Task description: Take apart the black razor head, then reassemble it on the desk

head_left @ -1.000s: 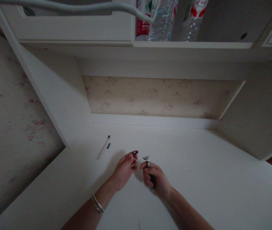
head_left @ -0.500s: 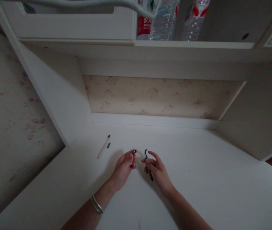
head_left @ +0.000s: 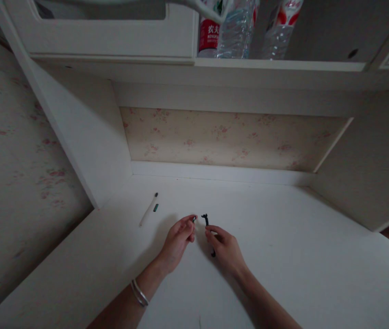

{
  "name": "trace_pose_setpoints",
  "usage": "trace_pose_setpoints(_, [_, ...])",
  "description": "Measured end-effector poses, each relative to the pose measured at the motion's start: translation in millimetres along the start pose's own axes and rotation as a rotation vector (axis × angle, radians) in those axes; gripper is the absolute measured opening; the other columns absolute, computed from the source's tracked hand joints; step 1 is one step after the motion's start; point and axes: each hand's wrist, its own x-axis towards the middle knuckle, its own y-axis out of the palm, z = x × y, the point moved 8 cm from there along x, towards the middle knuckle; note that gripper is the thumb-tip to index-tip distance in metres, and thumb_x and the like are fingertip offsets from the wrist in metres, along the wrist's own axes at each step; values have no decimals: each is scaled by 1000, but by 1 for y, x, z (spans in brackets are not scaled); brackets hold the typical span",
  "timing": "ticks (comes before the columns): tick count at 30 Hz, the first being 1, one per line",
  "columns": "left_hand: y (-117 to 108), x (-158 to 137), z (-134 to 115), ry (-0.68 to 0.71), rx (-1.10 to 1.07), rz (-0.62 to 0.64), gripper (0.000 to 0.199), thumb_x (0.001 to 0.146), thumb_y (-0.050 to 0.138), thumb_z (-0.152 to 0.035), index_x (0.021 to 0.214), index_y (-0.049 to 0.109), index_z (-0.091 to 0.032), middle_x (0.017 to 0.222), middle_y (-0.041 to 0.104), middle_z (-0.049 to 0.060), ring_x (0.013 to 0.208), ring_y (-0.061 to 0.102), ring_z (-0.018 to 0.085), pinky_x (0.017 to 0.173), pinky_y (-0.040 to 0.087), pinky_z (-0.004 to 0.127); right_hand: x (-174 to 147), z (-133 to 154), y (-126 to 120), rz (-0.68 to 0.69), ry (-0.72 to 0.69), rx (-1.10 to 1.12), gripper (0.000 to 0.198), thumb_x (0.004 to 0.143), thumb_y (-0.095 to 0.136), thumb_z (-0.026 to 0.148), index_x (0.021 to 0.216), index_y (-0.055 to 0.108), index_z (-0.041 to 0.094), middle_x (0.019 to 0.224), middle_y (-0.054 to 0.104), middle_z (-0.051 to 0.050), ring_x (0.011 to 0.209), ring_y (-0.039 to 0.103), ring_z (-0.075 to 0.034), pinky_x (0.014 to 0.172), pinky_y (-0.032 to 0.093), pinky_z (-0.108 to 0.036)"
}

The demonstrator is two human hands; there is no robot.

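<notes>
My left hand (head_left: 180, 239) is closed, with a small dark piece (head_left: 194, 219) pinched between its thumb and fingertips. The piece is too small to make out in detail. A slim black razor handle (head_left: 206, 220) with a forked, bent tip is gripped in my right hand (head_left: 226, 244). Its tip points away from me and its lower end shows beneath the palm. A short gap separates the tip from the dark piece. Both hands are just above the white desk (head_left: 270, 256).
On the desk to the left lie a white toothbrush (head_left: 148, 209) with a dark head and a small dark green piece (head_left: 155, 208). Plastic bottles (head_left: 234, 34) stand on the shelf above. A side panel (head_left: 85, 132) rises at the left.
My right hand has turned the razor handle so its forked tip now faces left, and its fingers have closed in around it. My left hand has barely moved.
</notes>
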Motion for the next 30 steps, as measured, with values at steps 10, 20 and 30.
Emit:
trace_pose_setpoints(10, [-2,0,1,8,82,-26,44,77,67,-43,110,60,-14,73,50,0,61,43,9,60,32,24,2,2,2,24,-97,-180,29,80,54,34,102,65,18,61,64,0,51,54,-15,50,37,-25])
trace_pose_setpoints(20, [-2,0,1,14,130,-12,44,79,64,-43,111,59,-13,72,50,0,62,43,10,61,32,24,0,2,5,69,-61,-193,32,81,52,32,106,65,16,66,67,-2,55,57,-16,52,39,-25])
trace_pose_setpoints(30, [1,-2,-18,167,427,-71,39,77,66,-42,106,63,-16,77,54,2,66,46,12,61,36,24,1,6,-1,-10,-215,-297,27,81,52,25,102,68,19,102,66,-8,75,61,-19,69,45,-29])
